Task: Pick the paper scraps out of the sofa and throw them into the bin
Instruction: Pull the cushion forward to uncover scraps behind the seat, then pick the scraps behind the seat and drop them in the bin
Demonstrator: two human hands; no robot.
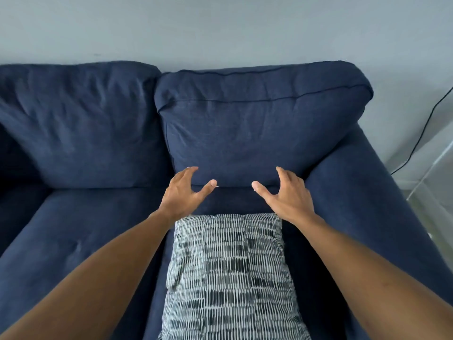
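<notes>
Two back cushions (257, 123), one patterned pillow (230, 273), two spread hands (182, 192)

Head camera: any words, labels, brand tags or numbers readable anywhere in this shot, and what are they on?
None readable.
Sofa: plain navy fabric, no tag or label in view.
Patterned pillow: black-and-white dash print only, no letters or numbers.
Wall: bare, no sign.
Left hand and right hand: open and empty, nothing printed in them.
</notes>
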